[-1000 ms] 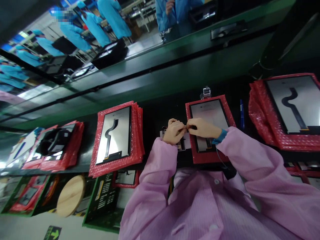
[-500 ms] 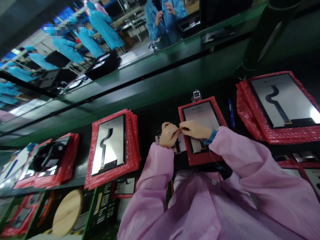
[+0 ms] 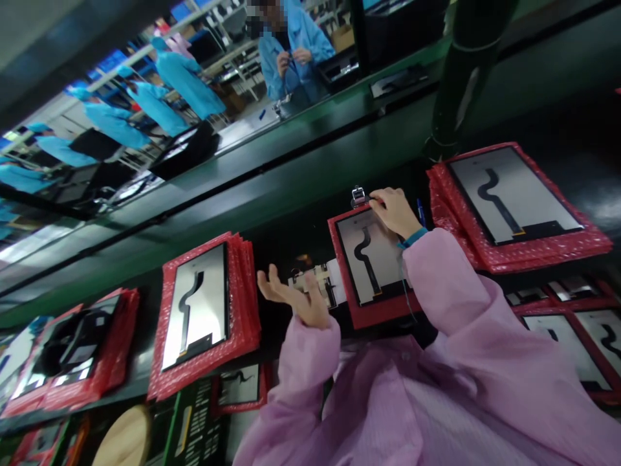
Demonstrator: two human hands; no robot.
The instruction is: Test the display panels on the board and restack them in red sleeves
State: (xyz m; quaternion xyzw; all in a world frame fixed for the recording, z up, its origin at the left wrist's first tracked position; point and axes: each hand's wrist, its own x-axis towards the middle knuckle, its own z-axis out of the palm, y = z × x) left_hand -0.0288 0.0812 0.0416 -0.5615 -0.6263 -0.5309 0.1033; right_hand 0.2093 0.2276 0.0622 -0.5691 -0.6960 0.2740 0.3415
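My left hand [image 3: 297, 299] is raised palm up over the bench, fingers spread and holding nothing. Behind it, partly covered, lies a small board-like fixture [image 3: 320, 285] with a white sheet [image 3: 336, 279] beside it. To the right a display panel [image 3: 363, 249] with a curved dark flex cable [image 3: 363, 254] rests on a red pad [image 3: 383, 314]. My right hand [image 3: 395, 212] reaches over the panel's upper right corner, fingers curled together, fingertips next to a small metal-topped object [image 3: 358, 195]. What those fingertips pinch, if anything, is too small to tell.
Stacks of panels in red bubble wrap stand left [image 3: 237, 291] and right [image 3: 524, 249]. A blue pen [image 3: 420, 210] lies by the right stack. A round wooden disc [image 3: 123, 437] is lower left. Beyond the green partition [image 3: 291, 175], a person in blue [image 3: 291, 58] works.
My hands were together at the panel's left edge and have parted. The left has opened and drawn back left; the right has moved up to the metal-topped object, uncovering the flex cable.
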